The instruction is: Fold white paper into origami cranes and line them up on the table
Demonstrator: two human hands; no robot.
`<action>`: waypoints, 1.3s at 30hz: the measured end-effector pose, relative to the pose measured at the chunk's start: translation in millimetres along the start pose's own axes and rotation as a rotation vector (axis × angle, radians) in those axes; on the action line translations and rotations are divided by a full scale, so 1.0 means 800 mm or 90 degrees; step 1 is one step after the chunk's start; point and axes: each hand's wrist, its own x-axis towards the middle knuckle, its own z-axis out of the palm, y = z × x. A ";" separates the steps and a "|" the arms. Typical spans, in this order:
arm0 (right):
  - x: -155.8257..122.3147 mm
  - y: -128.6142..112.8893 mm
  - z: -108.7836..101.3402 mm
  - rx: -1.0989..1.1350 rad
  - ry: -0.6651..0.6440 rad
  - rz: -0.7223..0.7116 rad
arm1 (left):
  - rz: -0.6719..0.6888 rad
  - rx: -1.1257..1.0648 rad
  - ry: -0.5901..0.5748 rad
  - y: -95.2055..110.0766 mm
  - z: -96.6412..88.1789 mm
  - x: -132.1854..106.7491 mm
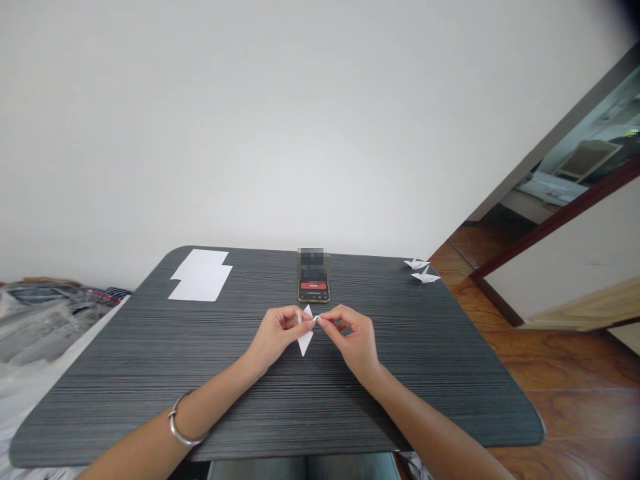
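Observation:
A small white folded-paper piece (305,343), with pointed ends above and below, is held over the middle of the dark table. My left hand (278,335) pinches its body between thumb and fingers. With thumb and forefinger, my right hand (353,339) grips a narrow tip of the same paper on its right side. The fingertips of both hands nearly meet and hide the paper's centre. Just beyond them a phone (314,293) lies with its upper part raised, its screen lit and partly blurred.
Plain white sheets (203,281) overlap at the table's back left. Two folded paper cranes (425,276) stand near the back right corner. The dark wood-grain table (150,373) meets a white wall (320,120). Plastic-wrapped items (45,320) lie left of it; wooden floor shows right.

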 end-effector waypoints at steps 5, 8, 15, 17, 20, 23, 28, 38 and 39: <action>-0.001 0.003 0.004 0.017 0.018 0.031 | 0.000 -0.002 0.003 -0.002 0.000 0.000; -0.001 0.004 0.008 0.081 0.019 0.092 | 0.004 -0.007 0.003 -0.005 0.000 0.000; -0.001 0.004 0.017 0.241 0.008 0.204 | 0.005 -0.011 0.012 -0.005 0.001 -0.001; 0.000 0.005 0.016 0.263 -0.008 0.215 | 0.004 -0.019 0.009 -0.004 0.001 -0.001; 0.002 0.008 0.014 0.287 -0.027 0.224 | 0.001 -0.025 0.014 -0.003 0.002 -0.001; 0.003 0.009 0.012 0.299 -0.015 0.225 | 0.007 -0.019 0.025 -0.003 0.001 0.000; 0.002 0.010 0.015 0.221 -0.038 0.211 | 0.007 0.015 0.017 -0.005 -0.001 0.000; 0.001 0.008 0.014 0.217 -0.048 0.198 | 0.018 0.030 0.007 -0.007 0.000 0.002; 0.001 0.007 0.014 0.217 -0.043 0.188 | 0.020 0.021 0.009 -0.006 0.001 0.001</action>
